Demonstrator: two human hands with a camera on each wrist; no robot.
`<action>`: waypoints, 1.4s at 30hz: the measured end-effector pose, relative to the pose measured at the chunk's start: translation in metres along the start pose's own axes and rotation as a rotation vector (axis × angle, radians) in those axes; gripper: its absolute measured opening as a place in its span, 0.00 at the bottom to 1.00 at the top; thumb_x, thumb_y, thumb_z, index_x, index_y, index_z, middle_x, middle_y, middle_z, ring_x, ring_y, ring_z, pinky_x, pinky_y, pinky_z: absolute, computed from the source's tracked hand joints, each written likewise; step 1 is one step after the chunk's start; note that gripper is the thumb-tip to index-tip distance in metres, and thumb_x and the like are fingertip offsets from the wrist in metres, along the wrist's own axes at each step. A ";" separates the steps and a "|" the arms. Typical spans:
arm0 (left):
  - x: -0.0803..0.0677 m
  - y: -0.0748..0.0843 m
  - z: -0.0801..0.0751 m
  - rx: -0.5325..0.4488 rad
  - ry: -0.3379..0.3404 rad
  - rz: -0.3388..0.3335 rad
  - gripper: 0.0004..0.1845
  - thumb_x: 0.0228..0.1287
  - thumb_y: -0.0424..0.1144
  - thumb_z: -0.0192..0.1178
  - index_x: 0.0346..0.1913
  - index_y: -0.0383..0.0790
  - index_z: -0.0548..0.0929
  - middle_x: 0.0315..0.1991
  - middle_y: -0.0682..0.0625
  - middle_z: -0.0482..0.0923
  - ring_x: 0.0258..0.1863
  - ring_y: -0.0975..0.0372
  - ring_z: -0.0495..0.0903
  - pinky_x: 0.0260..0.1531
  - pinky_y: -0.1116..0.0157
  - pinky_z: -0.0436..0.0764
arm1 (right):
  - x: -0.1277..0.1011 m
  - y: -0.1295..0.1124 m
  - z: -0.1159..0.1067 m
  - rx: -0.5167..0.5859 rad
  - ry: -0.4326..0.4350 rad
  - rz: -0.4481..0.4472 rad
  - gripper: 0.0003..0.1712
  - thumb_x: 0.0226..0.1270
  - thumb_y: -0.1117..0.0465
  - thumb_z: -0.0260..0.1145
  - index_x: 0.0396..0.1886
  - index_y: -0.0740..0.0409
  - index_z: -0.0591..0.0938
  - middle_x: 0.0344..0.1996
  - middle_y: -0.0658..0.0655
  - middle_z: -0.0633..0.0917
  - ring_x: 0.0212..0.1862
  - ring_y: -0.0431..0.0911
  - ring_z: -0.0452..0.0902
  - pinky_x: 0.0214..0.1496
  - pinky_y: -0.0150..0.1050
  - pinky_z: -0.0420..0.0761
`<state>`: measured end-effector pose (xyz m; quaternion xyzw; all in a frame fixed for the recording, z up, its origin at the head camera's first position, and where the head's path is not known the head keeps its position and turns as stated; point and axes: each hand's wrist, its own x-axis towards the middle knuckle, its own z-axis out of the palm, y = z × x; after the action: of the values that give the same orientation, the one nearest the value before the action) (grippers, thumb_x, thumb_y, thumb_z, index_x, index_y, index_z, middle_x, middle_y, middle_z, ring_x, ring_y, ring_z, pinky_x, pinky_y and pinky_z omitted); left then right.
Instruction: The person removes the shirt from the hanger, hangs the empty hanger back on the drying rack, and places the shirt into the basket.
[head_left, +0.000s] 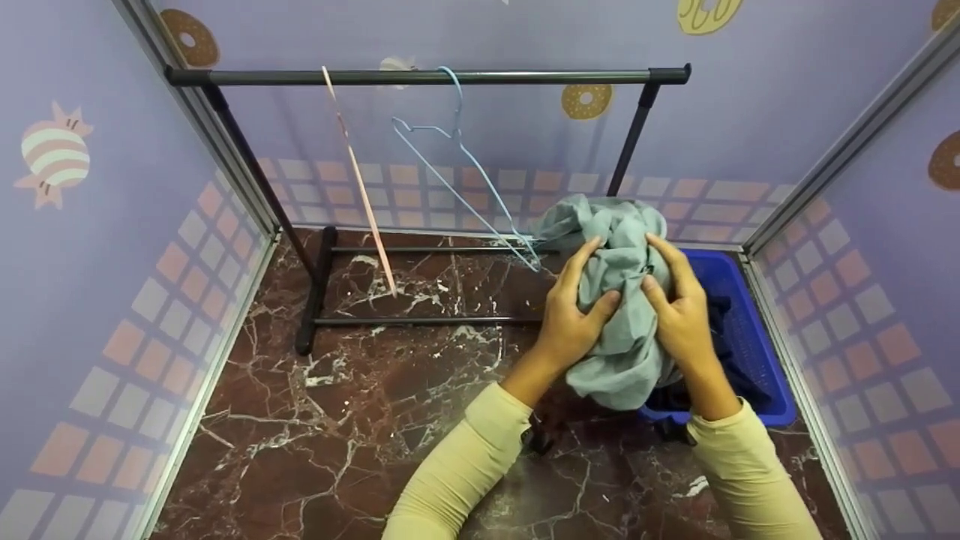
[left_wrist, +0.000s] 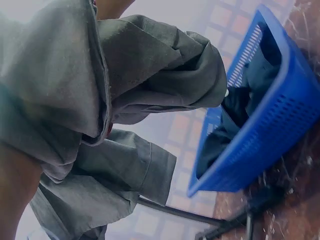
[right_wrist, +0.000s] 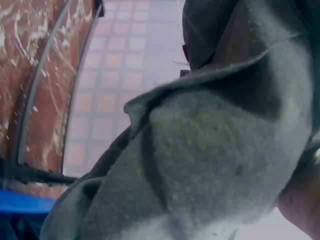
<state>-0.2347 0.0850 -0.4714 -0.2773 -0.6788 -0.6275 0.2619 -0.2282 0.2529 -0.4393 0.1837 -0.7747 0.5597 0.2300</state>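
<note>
A crumpled grey-green garment [head_left: 622, 330] hangs in folds between my two hands, above the floor and partly in front of the basket. My left hand [head_left: 571, 319] grips its left side, thumb and fingers sunk into the cloth. On the other side, my right hand [head_left: 684, 322] holds it with thumb and fingers spread over the folds. Loose flaps of the garment [left_wrist: 125, 165] hang down in the left wrist view, where cloth covers most of the fingers. In the right wrist view the garment [right_wrist: 210, 150] fills much of the picture.
A blue basket [head_left: 776, 390] with dark clothes [head_left: 739, 375] inside stands at the right. Behind, a black clothes rack [head_left: 540, 77] carries a pink hanger [head_left: 362, 187] and a light blue hanger [head_left: 487, 176]. Patterned walls enclose the marbled floor [head_left: 360, 450] on both sides.
</note>
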 end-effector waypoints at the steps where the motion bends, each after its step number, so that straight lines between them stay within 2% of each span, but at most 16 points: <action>1: 0.002 0.002 0.002 -0.009 -0.004 0.008 0.40 0.76 0.62 0.53 0.78 0.36 0.63 0.74 0.39 0.70 0.73 0.53 0.71 0.75 0.60 0.69 | 0.001 -0.002 -0.004 0.003 0.004 -0.004 0.30 0.73 0.74 0.60 0.73 0.59 0.74 0.68 0.61 0.77 0.64 0.42 0.75 0.69 0.33 0.72; 6: 0.009 0.008 0.019 -0.020 -0.024 0.029 0.40 0.76 0.60 0.54 0.78 0.36 0.62 0.74 0.40 0.69 0.74 0.58 0.69 0.76 0.61 0.67 | 0.004 -0.007 -0.023 -0.037 0.039 -0.019 0.29 0.73 0.73 0.61 0.72 0.59 0.75 0.66 0.56 0.79 0.61 0.41 0.77 0.65 0.31 0.74; 11: 0.011 0.008 0.038 -0.031 -0.017 0.034 0.37 0.73 0.45 0.62 0.77 0.36 0.62 0.73 0.39 0.70 0.74 0.59 0.69 0.76 0.62 0.67 | 0.002 -0.021 -0.038 -0.095 0.050 -0.071 0.27 0.73 0.73 0.60 0.71 0.65 0.75 0.65 0.49 0.80 0.62 0.37 0.75 0.65 0.28 0.72; 14: 0.011 0.007 0.052 -0.058 -0.023 0.015 0.37 0.69 0.38 0.64 0.77 0.36 0.63 0.72 0.38 0.71 0.72 0.60 0.71 0.74 0.64 0.69 | 0.000 -0.036 -0.047 -0.128 0.060 -0.082 0.26 0.72 0.73 0.60 0.69 0.67 0.75 0.64 0.49 0.81 0.62 0.35 0.75 0.66 0.27 0.71; 16: 0.010 0.006 0.061 -0.079 -0.030 0.002 0.36 0.70 0.37 0.64 0.77 0.36 0.63 0.72 0.38 0.71 0.71 0.61 0.72 0.73 0.65 0.71 | -0.001 -0.043 -0.053 -0.147 0.070 -0.084 0.26 0.72 0.73 0.61 0.69 0.67 0.76 0.63 0.49 0.81 0.62 0.35 0.74 0.65 0.26 0.71; 20: 0.008 0.003 0.079 -0.100 -0.041 -0.023 0.35 0.71 0.36 0.64 0.77 0.37 0.63 0.73 0.39 0.71 0.71 0.62 0.72 0.72 0.67 0.72 | -0.005 -0.036 -0.067 -0.166 0.086 -0.052 0.26 0.73 0.72 0.62 0.69 0.66 0.76 0.65 0.54 0.81 0.62 0.34 0.75 0.63 0.25 0.71; 25: 0.003 -0.004 0.100 -0.102 -0.058 -0.113 0.33 0.74 0.36 0.62 0.78 0.40 0.63 0.74 0.42 0.71 0.69 0.65 0.74 0.67 0.71 0.74 | -0.007 -0.006 -0.086 -0.234 0.091 0.054 0.28 0.74 0.70 0.63 0.72 0.57 0.77 0.68 0.59 0.79 0.62 0.31 0.73 0.62 0.23 0.71; 28: -0.005 -0.013 0.113 -0.095 -0.060 -0.193 0.32 0.75 0.38 0.61 0.78 0.43 0.64 0.74 0.45 0.72 0.68 0.66 0.75 0.66 0.72 0.75 | -0.010 0.019 -0.097 -0.301 0.068 0.122 0.28 0.75 0.66 0.65 0.72 0.49 0.77 0.70 0.57 0.78 0.65 0.31 0.72 0.63 0.22 0.70; 30: -0.012 -0.020 0.121 -0.093 -0.071 -0.259 0.31 0.76 0.39 0.60 0.78 0.44 0.64 0.74 0.46 0.72 0.68 0.65 0.75 0.65 0.71 0.76 | -0.013 0.034 -0.103 -0.348 0.038 0.152 0.28 0.75 0.63 0.66 0.73 0.45 0.77 0.70 0.56 0.78 0.69 0.36 0.71 0.64 0.21 0.68; 33: -0.021 -0.032 0.131 -0.081 -0.120 -0.364 0.30 0.78 0.43 0.58 0.78 0.46 0.64 0.73 0.46 0.74 0.68 0.63 0.76 0.64 0.70 0.77 | -0.017 0.054 -0.111 -0.405 -0.021 0.185 0.27 0.77 0.57 0.64 0.74 0.42 0.76 0.72 0.58 0.76 0.73 0.48 0.69 0.66 0.21 0.66; 37: -0.030 -0.047 0.139 -0.052 -0.199 -0.478 0.30 0.79 0.50 0.55 0.79 0.50 0.64 0.71 0.45 0.75 0.67 0.61 0.77 0.64 0.68 0.77 | -0.020 0.081 -0.119 -0.416 -0.090 0.205 0.28 0.79 0.54 0.63 0.75 0.42 0.74 0.72 0.61 0.75 0.74 0.60 0.67 0.73 0.37 0.68; 40: -0.034 -0.058 0.141 -0.015 -0.231 -0.506 0.31 0.79 0.52 0.55 0.79 0.52 0.64 0.71 0.45 0.76 0.67 0.61 0.77 0.64 0.67 0.77 | -0.022 0.101 -0.120 -0.421 -0.120 0.185 0.28 0.78 0.56 0.63 0.75 0.45 0.74 0.71 0.63 0.75 0.73 0.63 0.67 0.75 0.41 0.65; 42: -0.037 -0.065 0.140 0.025 -0.246 -0.493 0.31 0.78 0.52 0.56 0.79 0.52 0.64 0.71 0.46 0.75 0.67 0.60 0.77 0.65 0.67 0.77 | -0.023 0.113 -0.120 -0.433 -0.124 0.162 0.28 0.77 0.58 0.64 0.74 0.46 0.75 0.70 0.63 0.77 0.73 0.62 0.68 0.75 0.34 0.64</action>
<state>-0.2553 0.2193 -0.5533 -0.1746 -0.7600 -0.6257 0.0205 -0.2518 0.4025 -0.5085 0.1014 -0.9014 0.3849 0.1705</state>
